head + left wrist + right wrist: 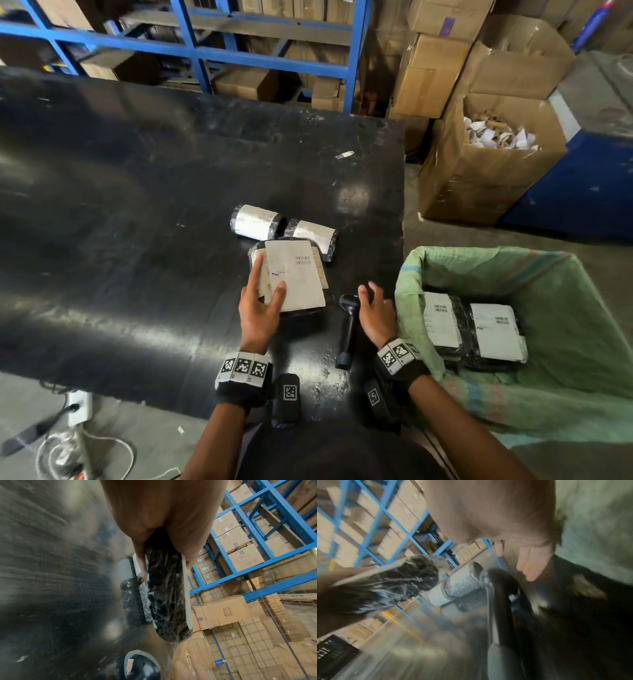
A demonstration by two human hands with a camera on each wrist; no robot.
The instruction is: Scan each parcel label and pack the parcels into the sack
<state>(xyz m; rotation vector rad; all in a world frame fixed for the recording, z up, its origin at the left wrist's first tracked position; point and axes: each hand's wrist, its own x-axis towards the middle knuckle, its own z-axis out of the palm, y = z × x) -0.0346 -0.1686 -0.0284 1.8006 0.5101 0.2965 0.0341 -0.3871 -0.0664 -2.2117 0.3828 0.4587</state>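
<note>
While the left hand grips a flat labelled parcel at its near-left corner on the black table, the right hand, fingers loosely spread, hovers over the scanner, left of the green sack.

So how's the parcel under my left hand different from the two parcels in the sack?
The flat parcel lies on the black table, held by the left hand; the two parcels in the sack are packed in the green sack, untouched. The flat parcel overlaps another parcel beneath it; the packed pair lie side by side. All have black wrap, with white labels facing up.
</note>
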